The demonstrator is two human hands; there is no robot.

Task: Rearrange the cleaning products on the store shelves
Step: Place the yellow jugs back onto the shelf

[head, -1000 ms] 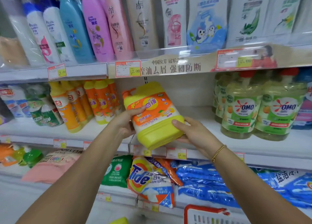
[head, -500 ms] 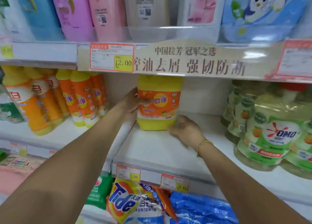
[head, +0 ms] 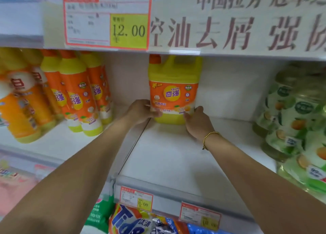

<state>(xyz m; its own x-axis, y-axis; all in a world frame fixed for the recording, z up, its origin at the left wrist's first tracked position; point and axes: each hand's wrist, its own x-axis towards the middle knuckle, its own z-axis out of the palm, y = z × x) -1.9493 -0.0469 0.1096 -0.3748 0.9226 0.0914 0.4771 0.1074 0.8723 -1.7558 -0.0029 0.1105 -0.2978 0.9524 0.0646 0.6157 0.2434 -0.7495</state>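
Though it blurs, the orange-labelled yellow jug (head: 173,92) seems upright.

The white shelf (head: 176,159) carried a yellow jug (head: 173,85) upright near its back, orange bottles (head: 77,92) grouped at the left, and green bottles (head: 296,120) at the right.

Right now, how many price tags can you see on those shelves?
3: the 12.00 tag at the top, the 8.00 tag near the bottom, and a third tag just right of it. Others may be blurred out at far left.
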